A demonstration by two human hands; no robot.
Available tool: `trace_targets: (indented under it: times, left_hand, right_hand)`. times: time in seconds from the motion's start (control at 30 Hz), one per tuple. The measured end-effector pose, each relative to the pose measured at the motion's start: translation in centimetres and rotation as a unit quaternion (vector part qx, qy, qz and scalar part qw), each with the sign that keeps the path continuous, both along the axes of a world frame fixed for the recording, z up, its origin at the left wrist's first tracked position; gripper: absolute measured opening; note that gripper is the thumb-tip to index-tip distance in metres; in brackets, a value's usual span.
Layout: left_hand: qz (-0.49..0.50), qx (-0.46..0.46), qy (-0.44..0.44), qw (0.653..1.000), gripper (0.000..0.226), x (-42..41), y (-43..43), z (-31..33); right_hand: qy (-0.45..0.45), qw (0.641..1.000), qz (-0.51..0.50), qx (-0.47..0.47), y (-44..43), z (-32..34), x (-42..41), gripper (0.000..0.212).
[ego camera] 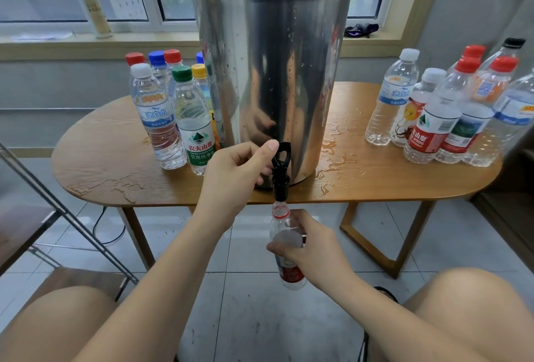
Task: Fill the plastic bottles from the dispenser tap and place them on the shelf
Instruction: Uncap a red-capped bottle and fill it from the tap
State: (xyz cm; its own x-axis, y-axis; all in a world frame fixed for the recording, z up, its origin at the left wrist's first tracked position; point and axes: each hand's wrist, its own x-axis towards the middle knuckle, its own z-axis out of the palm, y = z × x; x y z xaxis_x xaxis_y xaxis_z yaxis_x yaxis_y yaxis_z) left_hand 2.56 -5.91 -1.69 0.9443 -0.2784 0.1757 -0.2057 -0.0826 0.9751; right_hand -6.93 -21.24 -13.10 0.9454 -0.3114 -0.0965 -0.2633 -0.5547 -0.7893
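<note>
At the far left stands a metal-framed rack (pixel 57 211), probably the shelf. On the left end of the surface (pixel 115 153), capped bottles (pixel 173 119) stand together, and they look full.

Your left grip (pixel 234 171) is closed on the tap lever (pixel 281 153): the thumb sits on top and the fingers curl beside it. This happens at the front edge of the surface, under the steel dispenser (pixel 271 72).

Directly below the spout (pixel 279 194), your right grip (pixel 306 246) is wrapped round the open bottle (pixel 280 213). You hold it off the surface, beneath its front edge and over the floor.

What matters is that line. The bottle's mouth sits just under the spout, and its long axis is near upright, with the base leaning slightly toward you. I cannot tell whether water is running.

Keep the mouth centred, because puddles (pixel 341 156) already lie on the surface near the dispenser's base.

More capped bottles (pixel 433 119) crowd the right end, and they appear empty.
</note>
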Motion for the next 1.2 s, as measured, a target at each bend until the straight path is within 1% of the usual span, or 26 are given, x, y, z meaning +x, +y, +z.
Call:
trace_targets:
  times: [0.23,0.63,1.2]
  left_hand:
    - [0.004,0.008,0.003,1.0,0.045,-0.3,0.1,0.3]
    - [-0.005,0.019,0.035,0.999,0.043,-0.4,0.1,0.7]
    - [-0.004,0.03,0.04,0.999,0.043,-0.6,0.3,1.1]
  right_hand:
    - [0.006,1.0,0.0,0.007,0.0,0.0,0.1,0.078]
    - [0.002,1.0,0.004,0.01,-0.2,-0.2,0.0,0.077]
    - [0.004,1.0,0.007,-0.005,-0.1,0.0,0.1,0.079]
